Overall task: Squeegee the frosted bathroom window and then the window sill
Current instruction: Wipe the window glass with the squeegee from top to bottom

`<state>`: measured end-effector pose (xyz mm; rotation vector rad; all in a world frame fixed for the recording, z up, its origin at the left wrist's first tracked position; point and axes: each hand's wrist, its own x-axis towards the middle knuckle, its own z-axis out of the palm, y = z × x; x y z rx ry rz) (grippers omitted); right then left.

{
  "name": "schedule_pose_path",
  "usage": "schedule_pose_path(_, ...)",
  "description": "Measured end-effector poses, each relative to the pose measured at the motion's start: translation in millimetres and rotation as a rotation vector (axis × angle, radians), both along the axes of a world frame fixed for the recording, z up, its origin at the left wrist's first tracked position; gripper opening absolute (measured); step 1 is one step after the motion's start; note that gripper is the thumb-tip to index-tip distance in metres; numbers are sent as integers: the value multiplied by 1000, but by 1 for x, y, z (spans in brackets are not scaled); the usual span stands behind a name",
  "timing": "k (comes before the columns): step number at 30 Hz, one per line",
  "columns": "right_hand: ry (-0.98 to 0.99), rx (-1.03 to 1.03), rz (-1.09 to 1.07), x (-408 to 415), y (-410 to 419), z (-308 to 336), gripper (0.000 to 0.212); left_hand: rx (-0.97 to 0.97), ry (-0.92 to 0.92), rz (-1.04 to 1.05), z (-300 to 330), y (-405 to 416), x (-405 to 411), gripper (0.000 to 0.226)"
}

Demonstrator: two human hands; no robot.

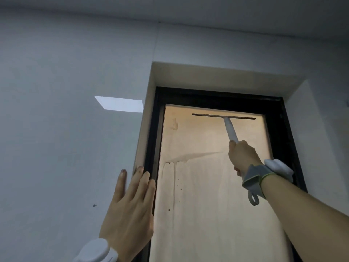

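White bands sit on both wrists at the near edge of the view, which looks steeply upward. The left wristband (98, 251) is at the bottom, below the left hand (130, 210). That hand is raised flat, fingers straight and slightly spread, palm against the pale wall (66, 138) at the edge of the window recess; its fingertips reach the inner corner of the recess beside the black window frame (154, 148). It holds nothing.

The right forearm comes in from the lower right. Its wrist carries a white band (279, 168) with a grey strap (253, 183) that ends in a hanging loop. The right hand (242, 157) is closed in a fist around the lower end of the squeegee handle (230, 130), a white stick that slants up and to the left.

Farther up, the squeegee (223, 116) has its long dark blade lying level across the frosted window (207, 186), near the top of the pane and right of centre. The glass glows a warm tan. A slanted wet streak crosses it at mid-height on the left, with thin drips and small dark specks below it, and a faint smudge shows near the upper left corner.

Beyond the frame, a bright patch of light (120, 104) falls on the wall to the left of the recess, and the grey ceiling (188, 8) runs across the top.
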<state>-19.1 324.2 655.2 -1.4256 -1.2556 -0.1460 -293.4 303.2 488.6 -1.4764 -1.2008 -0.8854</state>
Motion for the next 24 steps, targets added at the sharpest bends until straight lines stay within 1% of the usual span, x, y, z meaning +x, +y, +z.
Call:
schedule_pose_path(7,-7,14,5,13,11,9,49,9,-3,30,2,-4,4,59)
schedule_pose_path(11,-13,-45,-9,13,11,-16,46,16,-9,25,1,-2,4,60)
schedule_pose_path(14,34,-74,52,17,3,-30,42,16,-8,37,1,-3,4,59)
schedule_pose_path(17,79,-11,112,19,-7,-20,41,16,-5,54,0,-3,4,59)
schedule_pose_path(21,48,30,89,21,-4,11,46,30,0,59,2,-2,4,58)
schedule_pose_path(24,92,22,77,26,5,26,49,38,2,49,2,-1,4,58)
